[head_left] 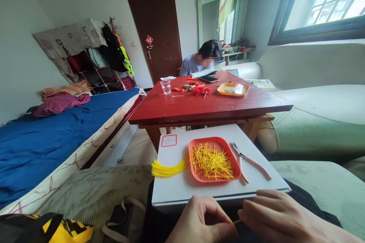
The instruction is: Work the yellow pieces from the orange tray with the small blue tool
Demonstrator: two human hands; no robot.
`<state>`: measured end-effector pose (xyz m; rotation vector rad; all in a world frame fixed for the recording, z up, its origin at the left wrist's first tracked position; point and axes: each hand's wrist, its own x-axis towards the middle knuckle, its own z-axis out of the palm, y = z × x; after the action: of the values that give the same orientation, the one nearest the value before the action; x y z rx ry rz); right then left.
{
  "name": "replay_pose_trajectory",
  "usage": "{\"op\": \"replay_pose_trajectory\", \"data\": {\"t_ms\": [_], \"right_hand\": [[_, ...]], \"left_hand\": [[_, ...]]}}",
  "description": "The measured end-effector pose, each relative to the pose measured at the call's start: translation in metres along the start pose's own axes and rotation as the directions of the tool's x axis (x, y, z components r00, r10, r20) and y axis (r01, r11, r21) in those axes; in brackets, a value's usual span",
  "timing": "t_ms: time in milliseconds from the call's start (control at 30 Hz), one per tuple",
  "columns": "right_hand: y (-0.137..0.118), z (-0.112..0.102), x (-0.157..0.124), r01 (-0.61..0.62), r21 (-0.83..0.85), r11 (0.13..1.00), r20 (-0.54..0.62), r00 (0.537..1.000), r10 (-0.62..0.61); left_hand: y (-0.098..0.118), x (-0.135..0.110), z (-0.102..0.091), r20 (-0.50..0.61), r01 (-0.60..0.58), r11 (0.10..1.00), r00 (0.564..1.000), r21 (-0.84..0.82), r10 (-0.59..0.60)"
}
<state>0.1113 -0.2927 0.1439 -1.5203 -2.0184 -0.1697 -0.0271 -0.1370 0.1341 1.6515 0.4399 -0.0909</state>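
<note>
At the bottom of the frame, doing what with the left hand?

Pinching a thin yellow strand between thumb and index finger, closed right up at the tips

And with the right hand, lower right of centre?

Held just beside, back uppermost, fingers curled in toward the strand's other end; hidden at the fingertips, so impossible to tell whether gripping or merely touching

How far along, judging from the lower centre of the frame?

Partway, by the look of it. Heaped loosely in the red-orange tray, on top of a white box: short yellow pieces, plenty of them. Laid out to the left of the tray: a long yellow bundle, apparently not yet worked. Impossible to say whether to count the heap as finished or waiting

Anything set aside?

To the right of the tray, pink-handled pliers, lying with handles spread, out of both hands. Farther back, upper centre, bent over papers at the red table: another person
</note>
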Motion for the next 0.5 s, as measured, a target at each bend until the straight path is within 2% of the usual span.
{"op": "replay_pose_trajectory", "data": {"t_ms": [167, 300, 400, 433, 500], "right_hand": [[0.002, -0.008, -0.001, -0.021, 0.008, 1.0, 0.034, 0.999, 0.02], [0.008, -0.002, 0.0, -0.04, -0.034, 0.999, 0.112, 0.993, 0.044], [0.01, 0.009, 0.002, -0.235, 0.067, 0.97, 0.132, 0.966, 0.224], [0.009, 0.013, 0.004, -0.334, 0.143, 0.932, 0.139, 0.939, 0.315], [0.004, 0.018, 0.008, -0.525, 0.298, 0.797, 0.178, 0.851, 0.494]], "left_hand": [[-0.002, -0.002, -0.006, -0.022, 0.031, 1.0, 0.999, -0.002, -0.031], [-0.013, -0.002, -0.015, -0.004, 0.081, 0.977, 0.997, -0.196, -0.083], [-0.018, 0.0, -0.013, 0.017, 0.114, 0.918, 0.993, -0.38, -0.117], [-0.018, 0.0, -0.011, -0.027, 0.093, 0.906, 0.993, -0.413, -0.114], [-0.016, -0.001, -0.005, -0.186, -0.016, 0.919, 0.981, -0.393, -0.062]]}}
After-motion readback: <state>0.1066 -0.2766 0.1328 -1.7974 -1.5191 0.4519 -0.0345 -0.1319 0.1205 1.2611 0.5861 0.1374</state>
